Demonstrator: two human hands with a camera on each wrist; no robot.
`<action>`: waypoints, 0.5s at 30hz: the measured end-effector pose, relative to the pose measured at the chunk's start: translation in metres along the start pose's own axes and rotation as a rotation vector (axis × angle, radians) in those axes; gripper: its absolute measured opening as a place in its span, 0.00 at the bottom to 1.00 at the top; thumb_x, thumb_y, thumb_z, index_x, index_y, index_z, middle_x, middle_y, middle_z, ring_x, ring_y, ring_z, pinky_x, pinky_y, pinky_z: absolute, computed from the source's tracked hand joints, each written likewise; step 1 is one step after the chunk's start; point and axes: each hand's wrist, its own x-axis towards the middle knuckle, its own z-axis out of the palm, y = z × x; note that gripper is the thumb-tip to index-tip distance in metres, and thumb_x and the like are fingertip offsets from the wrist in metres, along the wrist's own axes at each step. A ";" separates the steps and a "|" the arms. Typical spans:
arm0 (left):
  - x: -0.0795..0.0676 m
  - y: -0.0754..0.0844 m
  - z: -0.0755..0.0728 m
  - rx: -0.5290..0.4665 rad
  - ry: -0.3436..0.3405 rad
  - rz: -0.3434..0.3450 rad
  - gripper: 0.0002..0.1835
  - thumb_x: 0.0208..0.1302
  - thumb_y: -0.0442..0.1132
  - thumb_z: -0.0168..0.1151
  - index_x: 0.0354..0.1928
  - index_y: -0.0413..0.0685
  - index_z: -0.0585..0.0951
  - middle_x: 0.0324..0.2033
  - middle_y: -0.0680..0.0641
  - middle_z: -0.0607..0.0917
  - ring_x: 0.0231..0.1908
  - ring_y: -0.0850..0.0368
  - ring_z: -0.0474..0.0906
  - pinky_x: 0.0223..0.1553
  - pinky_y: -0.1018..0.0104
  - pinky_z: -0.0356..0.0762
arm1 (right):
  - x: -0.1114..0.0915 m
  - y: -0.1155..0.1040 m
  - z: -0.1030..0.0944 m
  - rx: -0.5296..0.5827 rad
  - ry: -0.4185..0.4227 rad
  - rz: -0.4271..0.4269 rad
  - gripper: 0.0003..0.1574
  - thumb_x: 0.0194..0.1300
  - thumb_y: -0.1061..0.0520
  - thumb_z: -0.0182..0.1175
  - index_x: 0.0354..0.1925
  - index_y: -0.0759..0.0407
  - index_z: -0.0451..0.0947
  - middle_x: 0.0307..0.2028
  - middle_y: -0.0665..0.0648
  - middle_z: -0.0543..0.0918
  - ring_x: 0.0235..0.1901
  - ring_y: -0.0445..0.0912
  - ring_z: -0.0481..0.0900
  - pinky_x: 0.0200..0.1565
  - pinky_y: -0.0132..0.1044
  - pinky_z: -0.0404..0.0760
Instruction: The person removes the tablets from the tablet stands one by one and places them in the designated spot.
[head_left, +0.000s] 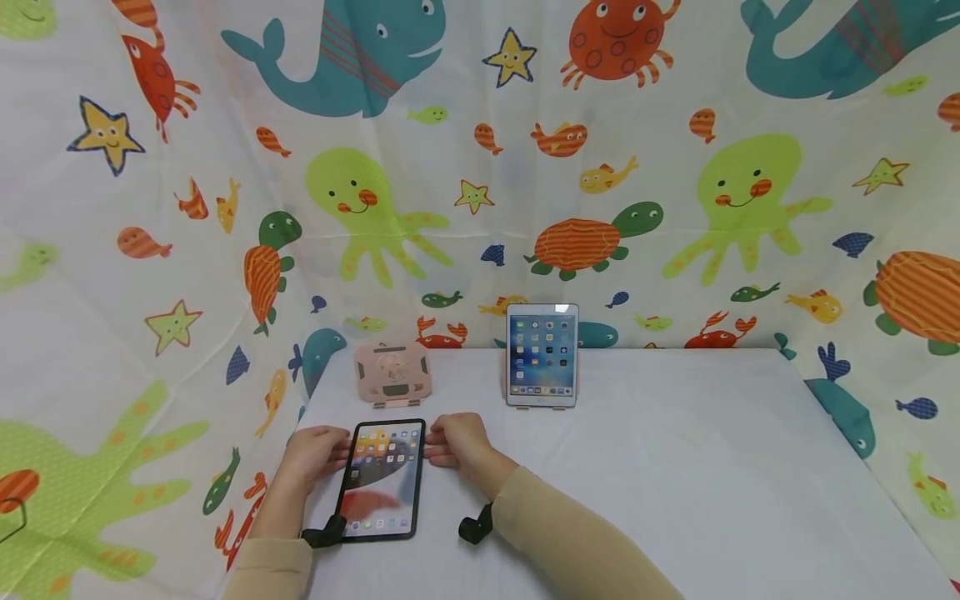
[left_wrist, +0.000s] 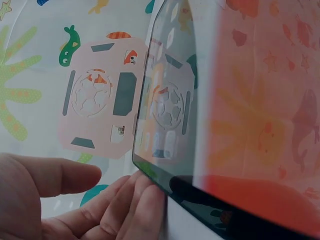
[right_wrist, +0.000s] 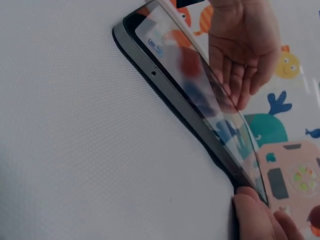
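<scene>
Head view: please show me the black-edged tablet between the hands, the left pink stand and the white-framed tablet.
Black-edged tablet [head_left: 383, 480], head view: middle of screen.
Left pink stand [head_left: 412, 372], head view: plate, beside the round cutout.
White-framed tablet [head_left: 542, 356], head view: middle of screen.

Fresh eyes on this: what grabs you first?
The bright sea-creature fabric behind the white table. Then the dark-edged tablet, screen lit, between the left hand and right hand. Farther back, a white-framed tablet stands propped, right of a pink stand.
</scene>
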 end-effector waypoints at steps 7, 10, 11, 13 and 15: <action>-0.006 0.001 -0.006 -0.002 -0.023 0.041 0.26 0.82 0.45 0.53 0.67 0.29 0.77 0.44 0.40 0.93 0.36 0.59 0.89 0.41 0.65 0.92 | 0.000 -0.004 -0.008 -0.033 -0.087 0.020 0.33 0.80 0.41 0.50 0.59 0.67 0.82 0.48 0.64 0.93 0.43 0.56 0.95 0.41 0.44 0.95; -0.007 0.000 -0.009 -0.014 -0.034 0.042 0.26 0.83 0.45 0.53 0.68 0.28 0.76 0.44 0.40 0.93 0.37 0.58 0.91 0.41 0.65 0.92 | 0.001 -0.005 -0.012 -0.006 -0.125 0.037 0.40 0.82 0.35 0.45 0.61 0.67 0.81 0.50 0.66 0.93 0.46 0.58 0.95 0.44 0.47 0.95; -0.006 -0.001 -0.010 -0.023 -0.037 0.040 0.26 0.83 0.46 0.54 0.68 0.29 0.76 0.43 0.40 0.94 0.37 0.58 0.91 0.41 0.65 0.92 | 0.001 -0.005 -0.014 0.010 -0.138 0.042 0.42 0.82 0.33 0.43 0.61 0.67 0.81 0.50 0.66 0.92 0.46 0.59 0.94 0.46 0.48 0.94; -0.004 -0.002 -0.011 -0.044 -0.041 0.034 0.27 0.83 0.46 0.54 0.69 0.29 0.76 0.43 0.40 0.94 0.37 0.58 0.92 0.41 0.64 0.93 | 0.001 -0.005 -0.016 0.036 -0.162 0.056 0.47 0.82 0.29 0.40 0.62 0.67 0.80 0.52 0.67 0.92 0.48 0.60 0.94 0.48 0.51 0.94; -0.003 -0.004 -0.012 -0.068 -0.045 0.027 0.28 0.82 0.47 0.54 0.69 0.28 0.75 0.43 0.41 0.94 0.37 0.58 0.92 0.42 0.63 0.93 | 0.001 -0.006 -0.018 0.060 -0.183 0.068 0.50 0.81 0.26 0.39 0.63 0.67 0.80 0.53 0.68 0.91 0.50 0.62 0.93 0.50 0.53 0.93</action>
